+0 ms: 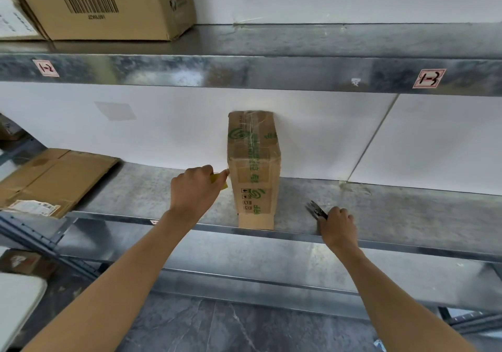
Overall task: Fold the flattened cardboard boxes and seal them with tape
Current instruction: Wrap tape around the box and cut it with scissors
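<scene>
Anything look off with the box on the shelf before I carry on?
The taped box stands on end, and its near end juts past the front edge of the shelf. The tape across its top looks wrinkled. Otherwise nothing stands out.

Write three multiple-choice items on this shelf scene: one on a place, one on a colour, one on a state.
1. Where does the flattened cardboard lie?
A. on the lower shelf, left of the upright box
B. on the upper shelf
C. on the floor

2. What colour is the print on the upright box?
A. red
B. green
C. blue

3. What is the right hand doing?
A. resting flat and empty
B. gripping a dark metal tool
C. lifting the box

Key:
1 A: it lies at that shelf's left end.
2 B: green logos and characters run down the box's face.
3 B: its fingers curl round the tool, whose tips stick out over the shelf.
</scene>
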